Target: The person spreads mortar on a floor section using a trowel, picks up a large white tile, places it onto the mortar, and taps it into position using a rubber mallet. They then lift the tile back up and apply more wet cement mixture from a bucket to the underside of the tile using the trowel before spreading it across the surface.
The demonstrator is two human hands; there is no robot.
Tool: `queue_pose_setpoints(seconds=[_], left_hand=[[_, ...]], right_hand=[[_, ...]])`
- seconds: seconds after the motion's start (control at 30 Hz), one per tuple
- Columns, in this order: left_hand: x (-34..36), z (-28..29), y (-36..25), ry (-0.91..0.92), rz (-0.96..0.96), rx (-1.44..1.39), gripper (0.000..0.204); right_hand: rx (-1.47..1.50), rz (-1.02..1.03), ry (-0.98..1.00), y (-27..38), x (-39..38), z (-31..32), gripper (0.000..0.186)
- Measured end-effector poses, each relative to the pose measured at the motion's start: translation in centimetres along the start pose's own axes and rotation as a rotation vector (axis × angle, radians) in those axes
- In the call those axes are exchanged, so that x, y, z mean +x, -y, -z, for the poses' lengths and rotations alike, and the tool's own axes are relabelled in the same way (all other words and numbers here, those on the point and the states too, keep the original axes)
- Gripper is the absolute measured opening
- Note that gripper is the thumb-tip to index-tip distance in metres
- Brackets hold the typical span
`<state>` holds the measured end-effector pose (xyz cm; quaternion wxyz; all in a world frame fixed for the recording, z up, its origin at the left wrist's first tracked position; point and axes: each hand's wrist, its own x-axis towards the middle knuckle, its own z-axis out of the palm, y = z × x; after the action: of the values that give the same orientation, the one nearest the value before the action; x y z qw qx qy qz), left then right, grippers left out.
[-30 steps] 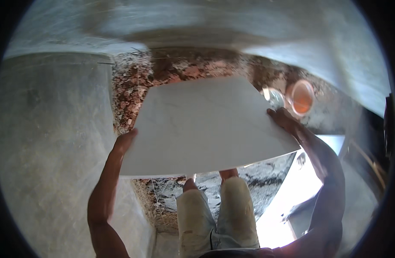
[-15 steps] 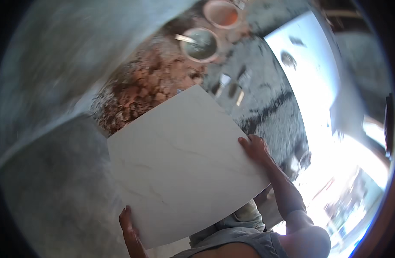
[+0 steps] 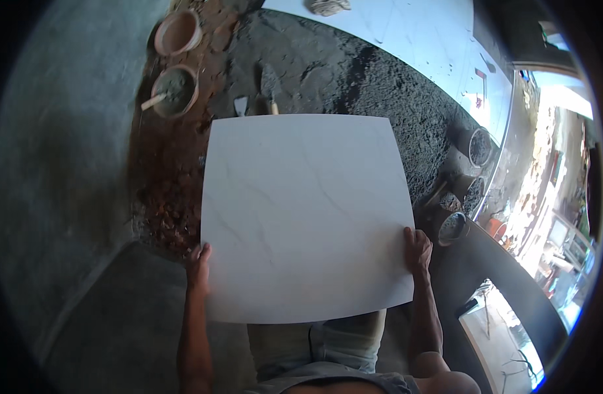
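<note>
Both hands, left hand (image 3: 198, 266) and right hand (image 3: 417, 249), gripped the white tile (image 3: 305, 217); beyond them lay the dark mortar bed (image 3: 354, 79), so carrying looked underway, careful lowering next.

A large square floor tile (image 3: 307, 213), white with faint grey marble veining, is held flat and face up above dark ground. Its surface is smooth and unbroken (the edges bow outward only from the lens). The near corners are gripped; the far edge points away from the person.
</note>
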<state>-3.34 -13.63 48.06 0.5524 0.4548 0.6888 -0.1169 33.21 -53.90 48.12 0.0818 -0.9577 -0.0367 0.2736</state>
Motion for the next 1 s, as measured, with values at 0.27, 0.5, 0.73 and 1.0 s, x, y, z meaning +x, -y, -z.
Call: queue_pose_setpoints(seconds=[0.27, 0.5, 0.73, 1.0], left_hand=[[11.0, -21.2, -10.2, 0.064, -0.499, 0.252, 0.040], [24.0, -39.4, -14.4, 0.129, -0.667, 0.283, 0.049], [29.0, -47.6, -14.6, 0.041, -0.803, 0.286, 0.046], [33.8, -53.9, -14.1, 0.021, -0.867, 0.152, 0.046]], right_hand=[[0.179, -0.089, -0.270, -15.6, 12.7, -5.4, 0.037], [-0.256, 0.185, -0.462, -26.5, 24.4, -13.6, 0.014], [0.295, -0.103, -0.552, -27.2, 33.3, -17.6, 0.035], [0.312, -0.103, -0.636, -31.3, 42.2, -18.9, 0.049]])
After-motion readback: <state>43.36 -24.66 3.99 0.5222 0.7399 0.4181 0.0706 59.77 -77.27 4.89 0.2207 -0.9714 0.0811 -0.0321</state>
